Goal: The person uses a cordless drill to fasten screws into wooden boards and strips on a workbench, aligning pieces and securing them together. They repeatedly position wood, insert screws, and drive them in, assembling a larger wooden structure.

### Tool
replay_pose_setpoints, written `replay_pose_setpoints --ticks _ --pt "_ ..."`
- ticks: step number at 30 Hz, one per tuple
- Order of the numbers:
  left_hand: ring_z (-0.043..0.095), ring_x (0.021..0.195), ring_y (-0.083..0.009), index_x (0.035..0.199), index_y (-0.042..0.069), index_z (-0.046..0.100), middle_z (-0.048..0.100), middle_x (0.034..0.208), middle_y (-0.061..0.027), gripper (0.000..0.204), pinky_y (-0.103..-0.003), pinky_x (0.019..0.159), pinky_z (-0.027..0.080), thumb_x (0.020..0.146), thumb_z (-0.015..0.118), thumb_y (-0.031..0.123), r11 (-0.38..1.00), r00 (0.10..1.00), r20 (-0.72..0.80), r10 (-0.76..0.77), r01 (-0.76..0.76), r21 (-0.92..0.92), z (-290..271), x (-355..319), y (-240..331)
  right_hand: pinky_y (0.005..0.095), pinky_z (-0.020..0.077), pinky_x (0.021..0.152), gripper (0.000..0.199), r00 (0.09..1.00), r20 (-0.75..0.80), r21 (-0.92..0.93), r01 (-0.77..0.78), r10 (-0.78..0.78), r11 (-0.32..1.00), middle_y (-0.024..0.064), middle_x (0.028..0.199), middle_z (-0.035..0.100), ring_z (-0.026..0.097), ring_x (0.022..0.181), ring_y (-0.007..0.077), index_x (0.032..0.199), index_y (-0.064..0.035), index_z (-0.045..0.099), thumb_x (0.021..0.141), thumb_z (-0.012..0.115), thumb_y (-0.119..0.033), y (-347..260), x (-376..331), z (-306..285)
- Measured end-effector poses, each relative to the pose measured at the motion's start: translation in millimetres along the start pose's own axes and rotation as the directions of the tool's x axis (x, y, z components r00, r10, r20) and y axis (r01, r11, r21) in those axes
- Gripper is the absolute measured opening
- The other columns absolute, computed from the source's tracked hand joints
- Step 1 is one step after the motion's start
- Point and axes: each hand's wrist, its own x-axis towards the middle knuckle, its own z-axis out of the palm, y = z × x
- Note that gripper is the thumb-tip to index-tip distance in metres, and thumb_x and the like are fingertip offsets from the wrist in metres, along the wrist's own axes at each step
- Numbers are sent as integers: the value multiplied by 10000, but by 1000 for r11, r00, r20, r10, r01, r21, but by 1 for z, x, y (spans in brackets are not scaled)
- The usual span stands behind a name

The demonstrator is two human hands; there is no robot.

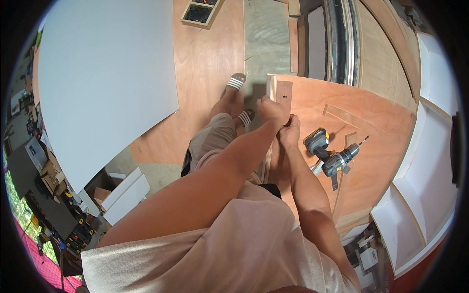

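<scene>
My left hand (269,110) is closed at the edge of layered plywood strips (272,84), on the near-left side of a workbench top. Beside it lies a narrow reddish-brown wooden board (285,93) with a small dark hole in it. My right hand (290,132) is just below and to the right, its fingers bent together against the lower part of that board. What those fingers hold, if anything, is hidden. A cordless drill (337,161) with a bit in its chuck lies on the plywood sheet (376,117), to the right of my right hand.
Thin wood strips (342,115) lie on the plywood near the drill. A large white panel (107,73) fills the left. At the top is a divided wooden box of dark screws (198,13). White open cabinets (425,166) stand right. My sandalled feet (236,82) are beside the bench.
</scene>
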Motion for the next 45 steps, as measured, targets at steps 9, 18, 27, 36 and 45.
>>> replay_pose_setpoints --ticks 9,18,27,36,45 --pt "629 953 -429 1013 -72 650 612 1034 -278 243 -455 871 512 817 573 50 1000 1000 9 -1 1 4 3 1 -2 430 487 767 459 1000 -2 7 -8 8 1000 186 960 582 578 868 345 1037 -24 559 685 818 -163 -1 0 0" --pt "605 998 -411 951 -46 629 594 1065 -234 158 -443 905 496 812 578 11 1000 999 37 -14 14 6 1 2 -1 422 486 762 471 1000 19 44 -1 1 999 184 958 582 573 866 335 1045 -21 562 679 823 -163 -3 1 -3" --pt "615 947 -429 984 -80 629 602 1024 -279 214 -459 880 501 818 571 43 1000 1000 5 21 -21 2 3 0 -4 420 482 777 448 999 38 15 38 -38 999 184 968 577 570 873 337 1045 -13 550 698 811 -125 -3 0 -5" --pt "619 974 -414 965 -72 636 596 1049 -260 199 -456 881 506 816 594 53 999 998 49 32 -34 30 -3 1 -2 454 482 805 476 999 45 -44 -17 19 999 204 983 573 577 905 375 1060 -18 528 682 803 -105 -7 3 -5" --pt "624 958 -426 930 -41 651 606 1025 -239 169 -481 862 510 819 573 61 999 999 36 34 -36 38 -4 -1 0 434 491 784 484 1000 26 -11 10 -10 1000 198 990 576 574 880 359 1068 -7 538 682 810 -115 -8 0 -6"
